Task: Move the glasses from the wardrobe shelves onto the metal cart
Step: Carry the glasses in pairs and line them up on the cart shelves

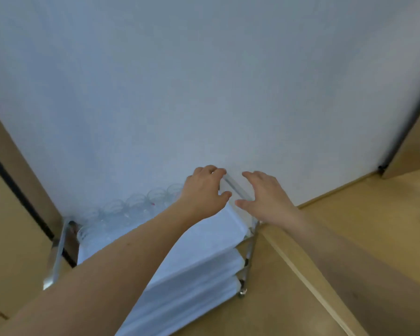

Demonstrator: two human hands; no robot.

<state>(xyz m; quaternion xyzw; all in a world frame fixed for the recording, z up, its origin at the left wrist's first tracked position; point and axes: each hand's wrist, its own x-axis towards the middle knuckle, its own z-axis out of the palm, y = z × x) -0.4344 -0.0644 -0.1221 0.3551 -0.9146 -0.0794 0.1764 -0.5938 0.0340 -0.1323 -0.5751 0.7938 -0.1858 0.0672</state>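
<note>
Nearest, two bare forearms reaching forward and down over a wooden floor [301, 275]; pale baseboard strip running diagonally along the floor at right. Below the left forearm, the metal cart [249, 251] with three stacked white trays, chrome posts at the right corner, a small caster at the bottom, and a chrome handle bar [56, 253] at the left end. Long axis of the cart running from lower left up toward the upper right, parallel to the white wall [204, 81] just behind it. Left forearm crossing over the top tray [211, 238] and hiding part of it.

On the far edge of the top tray, against the wall, a row of clear glasses [136, 204], upright, lined along the cart's long axis; blurred, so exact count not readable. A small red mark showing among them.

Farther on, at the cart's right end, the left hand [205, 190] with fingers curled over the top of the chrome end rail [235, 187], thumb pointing right beneath; seemingly gripping the rail, though blur leaves contact uncertain. Right hand [267, 197] just beside the same rail, fingers spread and relaxed, wide, holding nothing; touching or just clear of the rail, not discernible.

Beyond, only the plain white wall, with wood-toned panels and dark edges at far left and far right.
</note>
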